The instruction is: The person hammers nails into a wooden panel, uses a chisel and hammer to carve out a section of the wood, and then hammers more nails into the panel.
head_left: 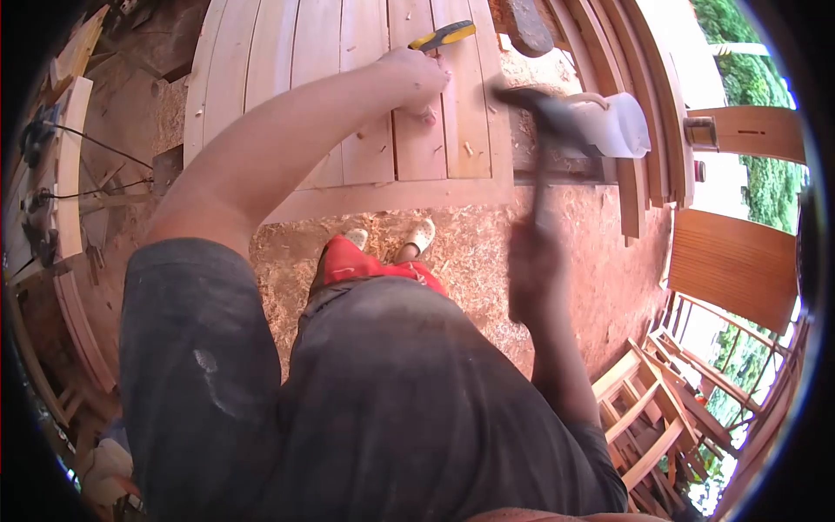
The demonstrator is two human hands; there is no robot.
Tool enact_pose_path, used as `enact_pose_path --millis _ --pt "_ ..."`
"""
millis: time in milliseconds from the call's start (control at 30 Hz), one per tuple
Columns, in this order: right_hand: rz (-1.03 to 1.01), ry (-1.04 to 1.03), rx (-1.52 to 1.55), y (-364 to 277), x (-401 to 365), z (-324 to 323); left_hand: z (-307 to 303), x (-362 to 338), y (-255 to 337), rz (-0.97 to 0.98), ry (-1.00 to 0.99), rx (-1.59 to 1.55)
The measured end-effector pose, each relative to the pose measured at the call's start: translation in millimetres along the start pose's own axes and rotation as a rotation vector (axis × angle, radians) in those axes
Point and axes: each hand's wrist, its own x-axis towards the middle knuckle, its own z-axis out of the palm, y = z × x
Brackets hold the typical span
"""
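Hammer [561, 126]: right of panel [365, 200], handle pointing forward from right grip [535, 270], clenched around it. Yellow-black tool [445, 35]: over panel, at left grip [417, 83] (whether grasped, cannot tell).

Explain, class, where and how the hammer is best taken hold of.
I would grip the hammer low on its handle, well away from the head, coming from the person's side and wrapping the fingers round, as the right hand does. The handle is long and slim and points back toward the body, while the head, blurred here, sits at the far end.
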Motion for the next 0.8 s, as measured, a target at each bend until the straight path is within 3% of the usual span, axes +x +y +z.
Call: enact_pose_path --millis 33,67,167,200,267,333,367,467,500,567,633,667,700,733,800 --pt "0.108 -0.229 -0.135 23.0 4.9 16.5 1.5 -0.9 4.8 -0.002 -0.023 -0.003" --pt "0.261 -0.253 -0.055 21.0 6.4 23.3 6.8 -1.1 15.3 0.056 -0.024 0.005" --pt "0.104 0.01 0.176 -20.1 5.4 -4.4 -1.8 -0.4 6.9 0.006 -0.045 0.048" --pt "0.047 0.109 0.314 -47.0 9.5 -22.3 1.0 -3.2 8.8 0.024 -0.034 0.038" --pt "-0.266 0.257 0.557 -77.3 6.2 -48.4 -0.7 -6.0 4.0 0.049 0.011 0.026" --pt "-0.589 0.386 0.714 -69.0 10.6 -42.4 0.2 -4.1 2.8 0.04 0.01 -0.001" --pt "-0.599 0.355 0.719 -52.2 9.1 -30.6 2.0 -3.1 2.8 0.035 0.007 -0.018" --pt "0.052 -0.063 -0.153 18.4 0.0 21.5 1.3 -2.0 4.1 0.022 -0.024 -0.021" --pt "0.152 -0.216 -0.173 26.6 6.2 35.5 5.6 -5.2 11.4 0.05 -0.05 -0.017" --pt "0.125 -0.058 0.011 25.4 14.1 27.5 -4.7 -3.7 2.8 0.057 -0.054 0.016" --pt "0.148 0.072 0.243 -18.0 5.7 1.0 6.5 -4.7 5.7 0.076 -0.037 0.026" --pt "-0.096 0.225 0.371 -29.3 5.6 -8.4 1.3 0.9 2.0 0.079 -0.003 0.044" --pt "-0.197 0.29 0.51 -50.0 2.4 -20.2 -8.4 -2.7 6.2 0.034 -0.099 0.004" --pt "-0.32 0.288 0.564 -58.6 -0.9 -31.8 -7.6 -2.1 6.8 0.052 -0.074 0.012" --pt "-0.596 0.423 0.617 -32.1 2.7 -9.8 -1.4 -2.0 3.2 0.075 -0.025 0.022"
